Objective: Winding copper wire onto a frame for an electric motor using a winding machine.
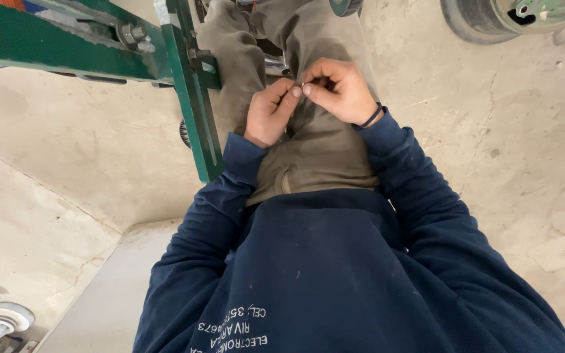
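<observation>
The tiny thing [303,85] pinched between both hands' fingertips is too small to identify.

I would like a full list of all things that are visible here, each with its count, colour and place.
small metal piece: one, silvery, pinched between the fingertips of both hands; too small to identify
metal frame: one, green, upper left, with a bolt
wheel: one, dark tyre with green hub, top right
concrete floor: grey, cracked, all around
white object: one, bottom left corner
wristband: one, black, on the right wrist
trousers: olive
sweatshirt: navy
left hand: one
right hand: one
</observation>
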